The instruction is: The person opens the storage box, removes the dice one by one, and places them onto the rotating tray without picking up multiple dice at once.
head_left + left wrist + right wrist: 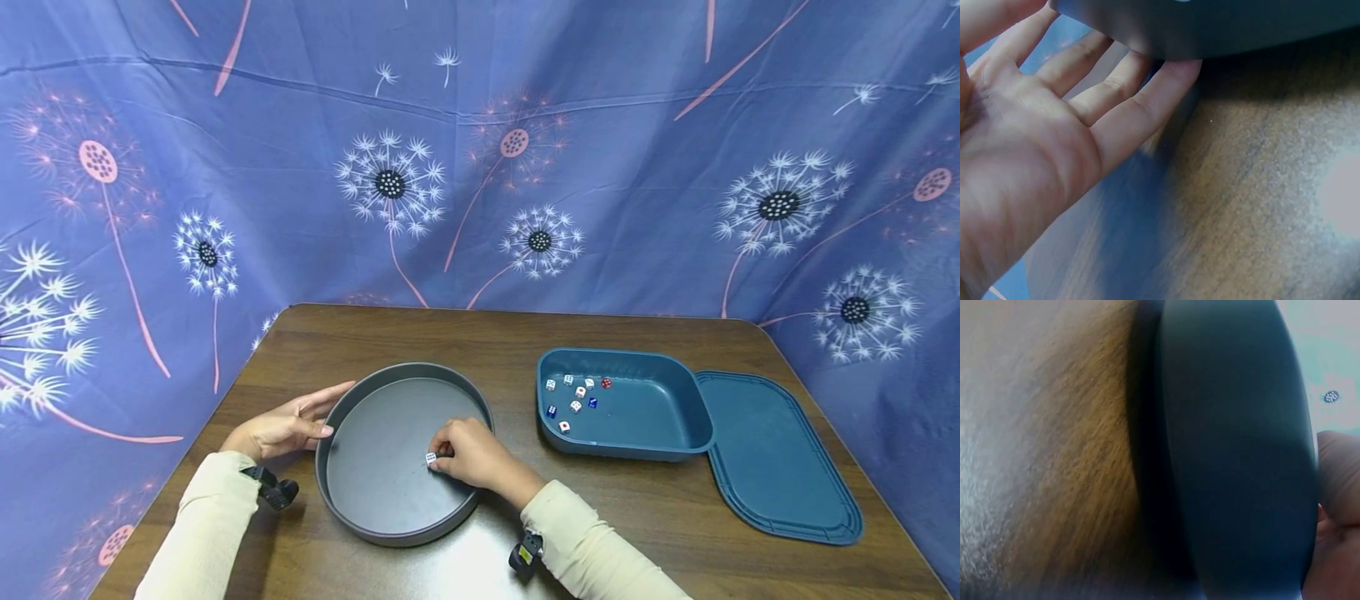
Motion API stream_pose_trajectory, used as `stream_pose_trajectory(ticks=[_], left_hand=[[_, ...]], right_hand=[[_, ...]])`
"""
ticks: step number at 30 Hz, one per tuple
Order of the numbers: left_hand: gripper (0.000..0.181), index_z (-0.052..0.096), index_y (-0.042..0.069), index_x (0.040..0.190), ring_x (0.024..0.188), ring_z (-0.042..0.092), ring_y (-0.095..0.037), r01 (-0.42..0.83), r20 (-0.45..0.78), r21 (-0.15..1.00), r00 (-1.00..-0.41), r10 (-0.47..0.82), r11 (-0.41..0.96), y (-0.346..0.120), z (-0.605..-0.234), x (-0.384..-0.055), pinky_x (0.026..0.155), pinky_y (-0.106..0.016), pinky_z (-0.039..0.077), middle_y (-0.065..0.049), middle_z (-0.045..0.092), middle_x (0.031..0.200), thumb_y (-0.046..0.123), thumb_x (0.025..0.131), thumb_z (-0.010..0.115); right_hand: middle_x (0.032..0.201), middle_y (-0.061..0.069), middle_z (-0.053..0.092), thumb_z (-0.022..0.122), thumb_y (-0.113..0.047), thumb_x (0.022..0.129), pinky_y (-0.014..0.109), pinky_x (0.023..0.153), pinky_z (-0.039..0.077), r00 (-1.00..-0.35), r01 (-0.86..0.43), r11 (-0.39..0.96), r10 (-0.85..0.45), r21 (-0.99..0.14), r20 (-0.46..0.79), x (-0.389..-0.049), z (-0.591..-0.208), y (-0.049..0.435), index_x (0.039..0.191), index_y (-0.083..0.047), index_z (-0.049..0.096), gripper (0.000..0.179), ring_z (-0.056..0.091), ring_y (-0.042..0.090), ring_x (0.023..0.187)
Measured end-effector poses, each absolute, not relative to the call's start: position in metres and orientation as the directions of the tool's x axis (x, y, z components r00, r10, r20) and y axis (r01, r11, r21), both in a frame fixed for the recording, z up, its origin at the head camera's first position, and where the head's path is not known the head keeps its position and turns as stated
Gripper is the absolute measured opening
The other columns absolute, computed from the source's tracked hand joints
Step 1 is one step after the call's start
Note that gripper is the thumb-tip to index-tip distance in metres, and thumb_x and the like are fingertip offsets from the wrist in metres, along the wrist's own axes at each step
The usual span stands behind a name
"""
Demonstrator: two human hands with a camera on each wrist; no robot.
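A round dark grey pan sits on the table's left half. At its left side my left hand holds the rim, thumb over the edge. In the left wrist view the fingers reach out against the pan's outer wall. Over the pan's floor, my right hand pinches a white die with dark pips between thumb and fingertips. In the right wrist view the pan's wall covers most of that hand, and the die is hidden.
Right of the pan stands a blue rectangular container with several white, blue and red dice, mostly at its left end. Its matching blue lid lies flat beside it. A patterned cloth hangs behind the wooden table.
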State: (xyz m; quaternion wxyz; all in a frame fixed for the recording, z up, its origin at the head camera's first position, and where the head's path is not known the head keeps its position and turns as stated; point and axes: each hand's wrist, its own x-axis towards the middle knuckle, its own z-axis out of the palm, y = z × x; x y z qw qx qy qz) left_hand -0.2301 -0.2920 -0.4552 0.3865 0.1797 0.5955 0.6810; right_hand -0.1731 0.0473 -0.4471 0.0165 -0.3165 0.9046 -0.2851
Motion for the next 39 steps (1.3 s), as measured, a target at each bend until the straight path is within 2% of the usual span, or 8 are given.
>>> stream_pose_trajectory(ticks=[13,21,27,31,35,39], left_hand=[[0.078,0.008,0.016,0.155,0.128,0.045,-0.028,-0.313,-0.234,0.949,-0.656,0.718,0.024,-0.292,-0.456,-0.228,0.097,-0.051,0.042,-0.014,0.004,0.160,-0.012,0.093,0.045],[0.078,0.008,0.017,0.155,0.129,0.043,-0.030,-0.311,-0.237,0.950,-0.655,0.717,0.031,-0.291,-0.455,-0.227,0.097,-0.051,0.042,-0.015,0.004,0.160,-0.011,0.093,0.044],[0.078,0.009,0.018,0.155,0.130,0.042,-0.030,-0.330,-0.269,0.943,-0.666,0.696,0.048,-0.292,-0.456,-0.227,0.098,-0.051,0.042,-0.013,0.006,0.160,-0.010,0.093,0.046],[0.078,0.009,0.019,0.155,0.129,0.043,-0.031,-0.328,-0.274,0.943,-0.670,0.690,0.056,-0.292,-0.458,-0.227,0.097,-0.052,0.042,-0.015,0.004,0.160,-0.010,0.093,0.046],[0.078,0.009,0.019,0.155,0.128,0.045,-0.030,-0.334,-0.281,0.941,-0.671,0.686,0.059,-0.292,-0.458,-0.227,0.097,-0.053,0.042,-0.016,0.004,0.159,-0.010,0.093,0.046],[0.078,0.009,0.019,0.155,0.127,0.046,-0.028,-0.332,-0.284,0.941,-0.675,0.681,0.063,-0.292,-0.458,-0.226,0.097,-0.053,0.042,-0.017,0.001,0.159,-0.009,0.093,0.047]], right_hand=[[0.075,-0.009,0.061,0.079,-0.019,0.079,0.017,0.061,0.041,-0.780,-0.600,0.680,-0.615,-0.421,0.118,-0.170,-0.448,0.046,0.081,-0.015,0.075,0.007,0.051,0.000,0.067],[0.083,-0.002,0.067,0.080,-0.015,0.077,0.016,0.069,0.046,-0.782,-0.580,0.611,-0.602,-0.539,0.160,-0.174,-0.447,0.049,0.092,-0.008,0.076,0.017,0.059,0.002,0.073],[0.086,0.001,0.069,0.080,-0.016,0.078,0.016,0.070,0.047,-0.785,-0.562,0.589,-0.600,-0.581,0.150,-0.174,-0.442,0.052,0.095,-0.006,0.075,0.021,0.062,0.005,0.076],[0.087,0.003,0.069,0.079,-0.014,0.079,0.017,0.070,0.048,-0.789,-0.546,0.568,-0.596,-0.616,0.150,-0.175,-0.437,0.054,0.097,-0.004,0.075,0.021,0.063,0.009,0.078],[0.091,0.008,0.069,0.077,-0.011,0.081,0.024,0.073,0.050,-0.799,-0.517,0.535,-0.583,-0.668,0.151,-0.178,-0.428,0.060,0.101,-0.001,0.073,0.022,0.064,0.017,0.083],[0.095,0.008,0.069,0.076,-0.013,0.082,0.031,0.077,0.051,-0.811,-0.502,0.526,-0.563,-0.686,0.161,-0.181,-0.414,0.074,0.103,-0.004,0.073,0.023,0.063,0.020,0.086]])
